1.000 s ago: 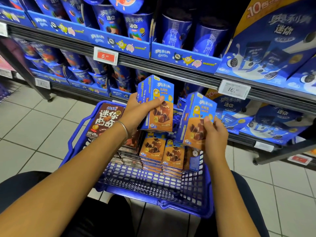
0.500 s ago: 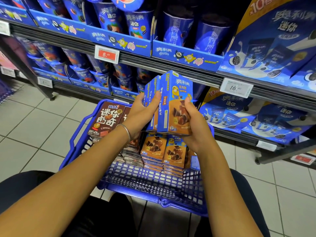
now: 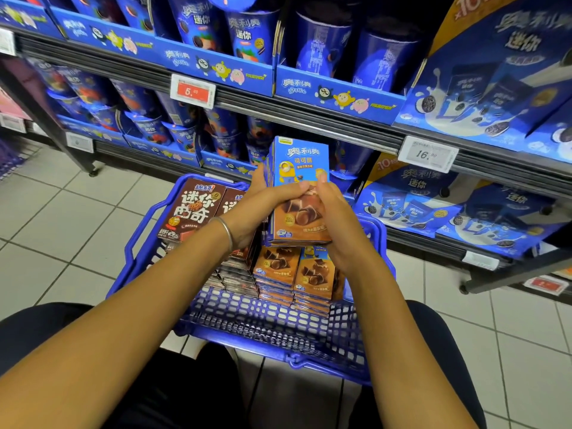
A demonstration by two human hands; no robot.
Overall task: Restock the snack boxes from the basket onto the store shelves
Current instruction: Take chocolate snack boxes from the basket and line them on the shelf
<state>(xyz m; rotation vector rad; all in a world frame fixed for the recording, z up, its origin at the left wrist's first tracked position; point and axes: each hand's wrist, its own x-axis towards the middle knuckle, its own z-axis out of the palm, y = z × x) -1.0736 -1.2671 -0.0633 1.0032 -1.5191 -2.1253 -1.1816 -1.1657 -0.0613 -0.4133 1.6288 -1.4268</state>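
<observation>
Above a blue plastic basket (image 3: 272,332) I hold a small stack of blue-and-orange snack boxes (image 3: 300,168) upright, pressed together between both hands. My left hand (image 3: 257,209) grips the stack's left side with the thumb across the front. My right hand (image 3: 332,218) grips its right side. More of the same orange boxes (image 3: 297,270) lie stacked in the basket below, beside brown cookie boxes (image 3: 192,212) on the left. The lower shelf (image 3: 309,125) is just behind the held stack.
Blue cookie cups (image 3: 198,23) and display trays fill the upper and lower shelves. Large blue bags (image 3: 507,72) sit at the right. Price tags (image 3: 192,90) hang on the shelf rails. A shelf leg (image 3: 49,128) stands at left. White tiled floor lies on either side of the basket.
Each hand held a separate box a second ago. The two were brought together into one stack, which now sits squared and upright between both hands.
</observation>
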